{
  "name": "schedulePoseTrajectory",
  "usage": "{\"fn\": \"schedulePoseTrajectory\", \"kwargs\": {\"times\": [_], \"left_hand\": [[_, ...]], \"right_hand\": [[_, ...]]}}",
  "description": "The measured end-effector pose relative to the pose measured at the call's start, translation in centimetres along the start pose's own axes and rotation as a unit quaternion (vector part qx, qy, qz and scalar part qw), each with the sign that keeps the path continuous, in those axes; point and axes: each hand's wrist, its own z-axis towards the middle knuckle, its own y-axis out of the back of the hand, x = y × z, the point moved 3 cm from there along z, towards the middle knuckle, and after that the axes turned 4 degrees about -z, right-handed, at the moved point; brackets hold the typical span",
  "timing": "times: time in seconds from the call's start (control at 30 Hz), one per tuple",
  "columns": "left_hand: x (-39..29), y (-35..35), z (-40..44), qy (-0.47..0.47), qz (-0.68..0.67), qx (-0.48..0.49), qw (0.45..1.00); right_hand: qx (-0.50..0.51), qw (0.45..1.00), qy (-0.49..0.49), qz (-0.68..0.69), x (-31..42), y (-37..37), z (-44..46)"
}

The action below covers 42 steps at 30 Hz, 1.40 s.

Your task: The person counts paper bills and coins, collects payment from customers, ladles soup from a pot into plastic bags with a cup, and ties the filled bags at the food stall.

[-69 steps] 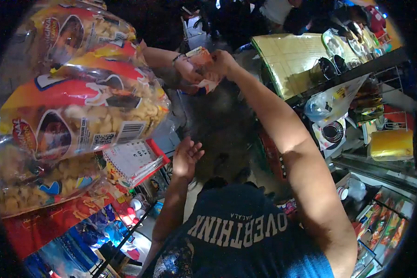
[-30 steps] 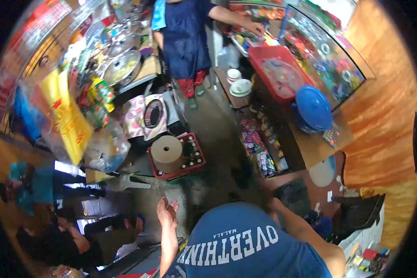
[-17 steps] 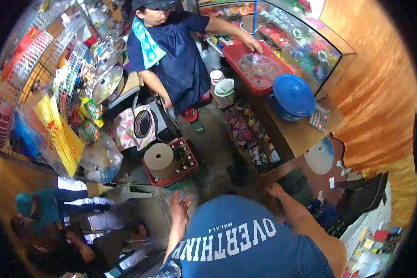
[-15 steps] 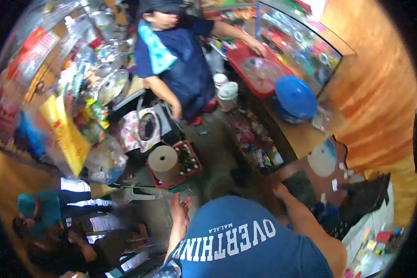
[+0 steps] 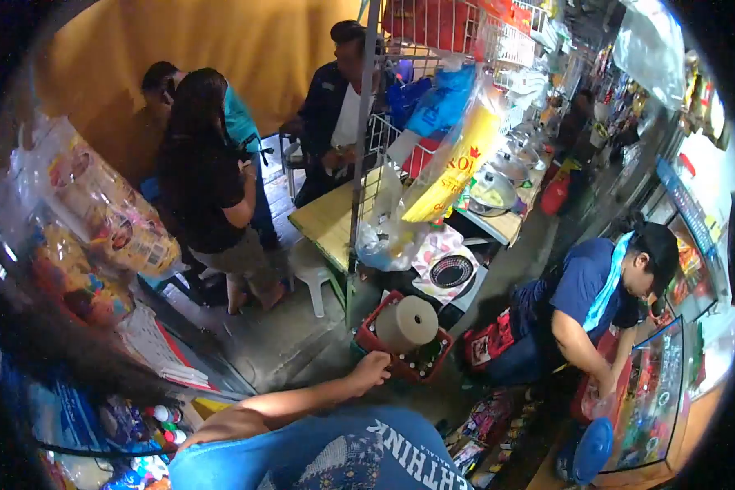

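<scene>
My left hand [image 5: 371,370] reaches forward at the lower middle of the head view. Its fingers are curled in, and no object shows in them. In the picture it lies just beside a red crate [image 5: 367,336] with bottles in it; I cannot tell whether it touches. A thick beige roll [image 5: 406,324] with a dark centre hole stands on the crate. Below the arm is my blue shirt [image 5: 302,453] with white lettering. My right hand is out of view.
At the right a person [image 5: 584,278] in dark blue bends over a glass case [image 5: 649,400]. Several people stand at the upper left near a white stool [image 5: 310,278] and a yellowish table [image 5: 331,224]. Wrapped packs [image 5: 110,196] hang at the left. A blue basin [image 5: 594,449] is lower right.
The view has swung left, so the crate and roll sit further right. My left hand has gone from spread to curled fingers. My right arm has left the view.
</scene>
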Motion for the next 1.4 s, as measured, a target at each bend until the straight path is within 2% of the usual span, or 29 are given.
{"fn": "schedulePoseTrajectory", "kwargs": {"times": [0.33, 0.63, 0.7, 0.73, 0.8, 0.83, 0.87, 0.93, 0.97, 1.0, 1.03, 1.1, 1.17, 1.23, 1.3, 1.33, 1.4], "left_hand": [[0.0, 1.9, 0.6, 0.037, 0.042, -0.011, 0.998], [-1.1, 1.7, 2.0, 0.002, 0.045, 0.002, 0.999], [-0.9, 2.1, 2.3, -0.012, 0.019, -0.043, 0.999], [-0.8, 2.0, 2.4, 0.001, 0.043, -0.027, 0.999], [-0.5, 2.7, 2.2, -0.009, -0.025, -0.064, 0.998], [-0.3, 3.1, 2.4, -0.006, 0.001, -0.065, 0.998], [0.7, 4.4, 3.8, -0.06, 0.138, -0.05, 0.987], [1.5, 5.1, 3.2, -0.055, 0.171, -0.017, 0.984], [0.3, 4.1, 2.5, -0.004, 0.061, -0.024, 0.998], [0.9, 3.9, 2.3, -0.017, 0.035, -0.06, 0.997], [1.5, 3.8, 2.7, -0.036, 0.009, -0.102, 0.994], [1.3, 2.6, 2.5, -0.074, -0.007, -0.131, 0.989], [1.7, 1.8, 1.1, -0.073, 0.029, -0.174, 0.982], [4.3, 1.6, 0.4, -0.119, 0.022, -0.25, 0.961], [7.3, 1.5, -2.9, -0.201, 0.141, -0.365, 0.898], [10.0, 1.5, -5.3, -0.177, 0.12, -0.41, 0.887], [14.6, -0.4, -9.6, -0.182, 0.093, -0.42, 0.884]], "right_hand": [[0.024, 0.997, -0.065, -0.024, -0.6, 0.1, -2.2], [0.023, 0.994, -0.106, -0.02, -3.2, -0.2, -4.9], [0.014, 0.993, -0.119, -0.005, -4.7, -0.5, -6.4], [0.01, 0.992, -0.125, 0.001, -5.5, -0.7, -7.2], [0.004, 0.99, -0.141, 0.018, -7.4, -1.1, -9.3], [0.003, 0.989, -0.147, 0.026, -8.3, -1.6, -10.6], [0.0, 0.987, -0.156, 0.033, -9.1, -2.1, -11.6], [0.0, 0.983, -0.175, 0.05, -11.3, -3.1, -13.7], [0.004, 0.981, -0.184, 0.062, -11.2, -2.6, -13.9], [0.01, 0.977, -0.198, 0.084, -10.6, -2.3, -14.2], [0.037, 0.95, -0.229, 0.209, -9.1, -2.0, -14.3], [0.053, 0.972, -0.189, 0.133, -11.2, -0.3, -11.5], [0.078, 0.984, -0.141, 0.072, -12.6, 1.8, -7.4], [0.118, 0.988, -0.094, 0.026, -13.4, 4.5, -2.1], [0.165, 0.985, -0.051, -0.011, -12.6, 5.5, 2.9], [0.185, 0.982, -0.031, -0.029, -11.8, 5.5, 5.0], [0.224, 0.971, 0.007, -0.079, -10.1, 5.5, 8.8]]}}
